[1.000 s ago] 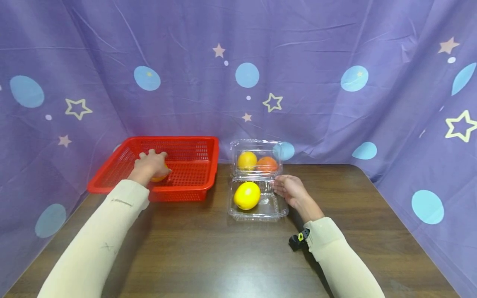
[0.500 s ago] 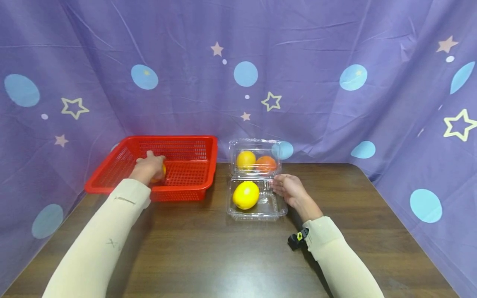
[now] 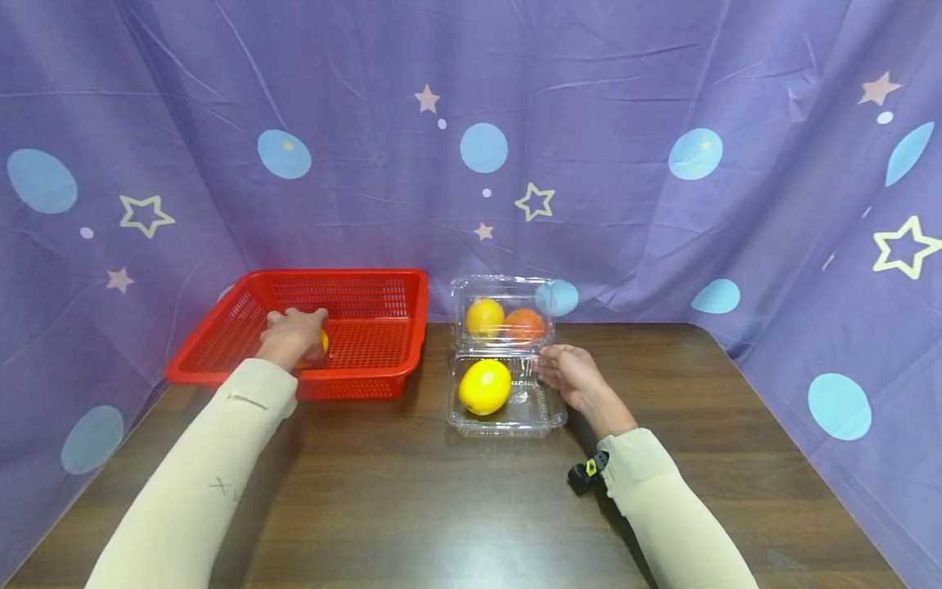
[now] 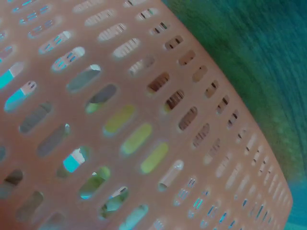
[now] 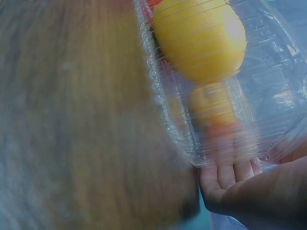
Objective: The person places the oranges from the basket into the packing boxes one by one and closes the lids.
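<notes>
My left hand (image 3: 290, 337) reaches down into the red basket (image 3: 375, 376), its fingers bent over an orange (image 3: 324, 342) that the hand partly covers. Through the slots of the basket wall (image 4: 120, 81), the left wrist view gives glimpses of yellow fruit (image 4: 136, 139). With my right hand (image 3: 577, 378) I hold the right side of a clear plastic clamshell (image 3: 533, 417) near its hinge. The fingers (image 5: 225, 177) lie against the plastic in the right wrist view. A big yellow fruit (image 3: 485, 387) sits in the clamshell's near half.
A yellow-orange fruit (image 3: 485, 317) and a redder one (image 3: 524, 325) show through the clamshell's raised far half (image 3: 508, 286). Everything stands on a brown wooden table (image 3: 412, 507). A purple patterned curtain (image 3: 603, 229) hangs behind it and along both sides.
My left hand has settled lower over the orange in the basket, and its fingers have closed around it. The right hand has stayed at the clamshell. The view has shifted slightly.
</notes>
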The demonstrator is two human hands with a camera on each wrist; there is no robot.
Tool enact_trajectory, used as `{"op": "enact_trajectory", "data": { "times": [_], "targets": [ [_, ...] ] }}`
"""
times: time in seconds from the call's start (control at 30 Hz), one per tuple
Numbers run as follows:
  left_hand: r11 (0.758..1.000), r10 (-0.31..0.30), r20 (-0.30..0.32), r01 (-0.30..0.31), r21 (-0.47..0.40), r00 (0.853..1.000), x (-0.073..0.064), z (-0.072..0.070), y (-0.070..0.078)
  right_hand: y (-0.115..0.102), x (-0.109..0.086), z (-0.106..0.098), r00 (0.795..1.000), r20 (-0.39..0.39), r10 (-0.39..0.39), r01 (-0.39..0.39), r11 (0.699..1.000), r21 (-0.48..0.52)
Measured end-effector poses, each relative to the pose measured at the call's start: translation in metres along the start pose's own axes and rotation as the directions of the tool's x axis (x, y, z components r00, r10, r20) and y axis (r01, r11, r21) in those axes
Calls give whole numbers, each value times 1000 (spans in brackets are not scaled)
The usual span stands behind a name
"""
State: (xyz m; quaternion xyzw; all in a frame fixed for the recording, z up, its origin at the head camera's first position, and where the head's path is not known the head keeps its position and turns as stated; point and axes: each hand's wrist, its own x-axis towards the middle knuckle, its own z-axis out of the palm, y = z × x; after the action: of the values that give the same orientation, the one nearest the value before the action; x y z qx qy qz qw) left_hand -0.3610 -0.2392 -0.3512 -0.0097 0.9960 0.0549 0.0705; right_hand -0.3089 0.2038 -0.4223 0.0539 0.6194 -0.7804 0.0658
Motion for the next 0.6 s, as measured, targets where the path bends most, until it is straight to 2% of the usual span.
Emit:
{"op": "enact_trajectory", "data": {
  "times": [0.23, 0.37, 0.6],
  "targets": [
    [1000, 29, -84, -30, -8, 996, -2, -2, 5, 0, 6, 1, 998, -40, 47, -47, 999, -18],
    [999, 43, -119, -45, -16, 992, -3, -7, 11, -1, 6, 1, 997, -38, 64, -64, 998, -9],
    [996, 86, -172, -90, -15, 981, -6, -11, 18, -1, 5, 3, 997, -44, 61, -62, 998, -14]
  ]
}}
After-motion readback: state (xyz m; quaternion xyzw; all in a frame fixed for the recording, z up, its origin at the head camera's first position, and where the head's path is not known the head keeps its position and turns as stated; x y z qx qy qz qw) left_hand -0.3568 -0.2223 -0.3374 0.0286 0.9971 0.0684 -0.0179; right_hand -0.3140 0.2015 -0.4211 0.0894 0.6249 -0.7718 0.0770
